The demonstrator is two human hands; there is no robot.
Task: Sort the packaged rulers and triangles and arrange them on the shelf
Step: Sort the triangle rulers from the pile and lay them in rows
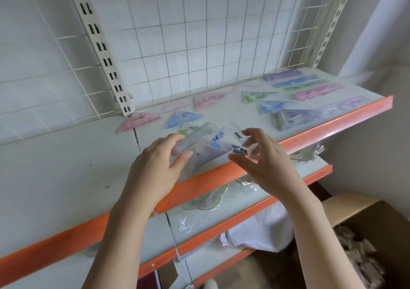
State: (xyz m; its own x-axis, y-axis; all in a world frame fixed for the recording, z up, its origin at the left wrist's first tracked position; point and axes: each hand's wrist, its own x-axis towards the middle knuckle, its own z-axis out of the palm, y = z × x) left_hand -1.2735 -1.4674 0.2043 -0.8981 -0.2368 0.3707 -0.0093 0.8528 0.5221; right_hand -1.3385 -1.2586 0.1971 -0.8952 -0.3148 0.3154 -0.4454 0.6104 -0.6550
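Fingers of your left hand (155,166) and right hand (264,157) pinch a clear ruler pack (213,146) just above the shelf's (66,166) orange front edge (332,131); bare shelf lies left of it.

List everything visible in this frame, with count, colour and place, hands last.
Shelf: one, white with orange front edge, top level.
Packaged triangles: about six laid flat on the shelf, in pink, blue, green and purple; blur makes the count uncertain.
Packaged rulers: at least three, purple, blue and pink, far right of the shelf.
Clear packet: one, with purple contents, held over the shelf edge.
Wire grid: white, behind the shelf.
Glass dishes: clear, lower shelf.
Cardboard box: brown, bottom right.
Left hand: grips the packet's left end.
Right hand: pinches its right end.
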